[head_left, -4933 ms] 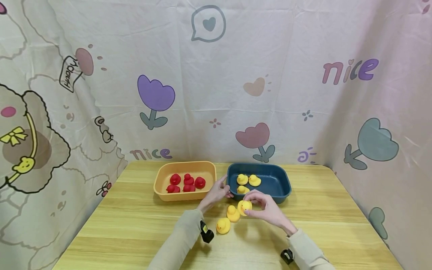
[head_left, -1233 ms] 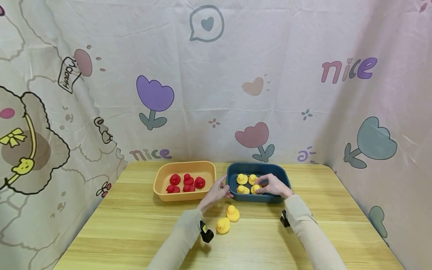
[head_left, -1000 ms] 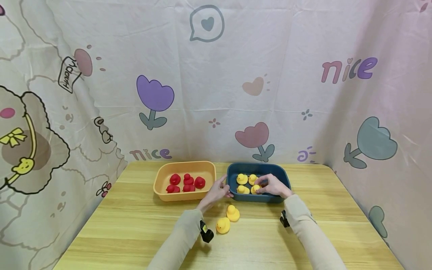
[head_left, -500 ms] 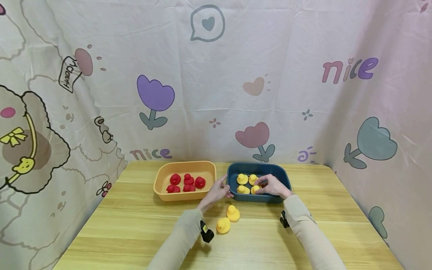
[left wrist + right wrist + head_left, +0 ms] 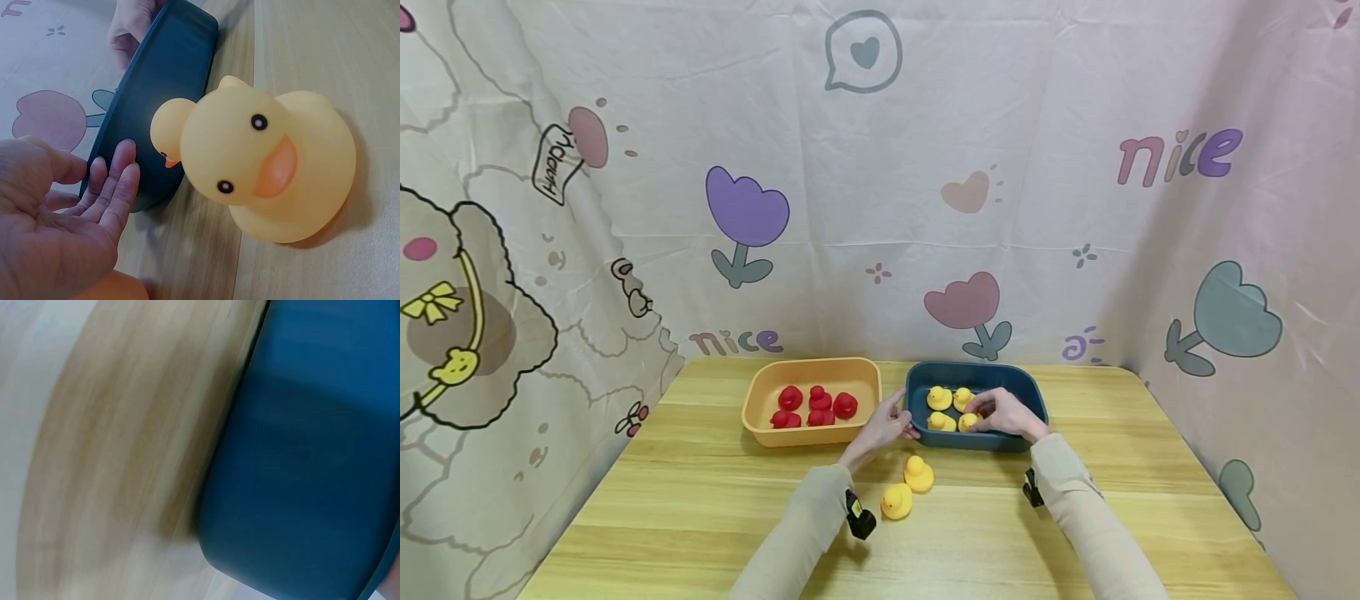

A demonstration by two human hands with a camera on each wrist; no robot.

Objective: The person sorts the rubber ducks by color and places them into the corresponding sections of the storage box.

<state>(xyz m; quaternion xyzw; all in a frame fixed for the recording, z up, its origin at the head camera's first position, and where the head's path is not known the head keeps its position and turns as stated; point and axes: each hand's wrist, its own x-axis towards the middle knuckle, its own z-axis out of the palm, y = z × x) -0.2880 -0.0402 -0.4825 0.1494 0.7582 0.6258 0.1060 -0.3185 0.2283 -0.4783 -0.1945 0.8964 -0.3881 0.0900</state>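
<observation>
My right hand (image 5: 1006, 414) reaches into the blue bin (image 5: 1027, 442) and pinches a yellow rubber duck (image 5: 967, 422) near its front wall. Beside that duck, three other yellow rubber ducks (image 5: 939, 397) sit in the bin. My left hand (image 5: 883, 425) touches the bin's left end. In the left wrist view its fingers (image 5: 119, 194) lie fairly straight against the outer wall. Two yellow rubber ducks, a farther one (image 5: 917, 474) and a nearer one (image 5: 896, 502), stand on the table in front of the bin. The right wrist view shows the bin's outer wall (image 5: 300, 475); the right hand's fingers are hidden there.
Left of the blue bin is an orange-yellow bin (image 5: 811, 437) with several red rubber ducks (image 5: 818, 400). Both bins stand at the back of the wooden table (image 5: 700, 500), before a printed curtain (image 5: 850, 208). Each wrist carries a small black camera.
My right hand has carried a yellow duck from the table in front into the blue bin. Over the last second the hands barely move; the left hand has stayed at the bin's end throughout.
</observation>
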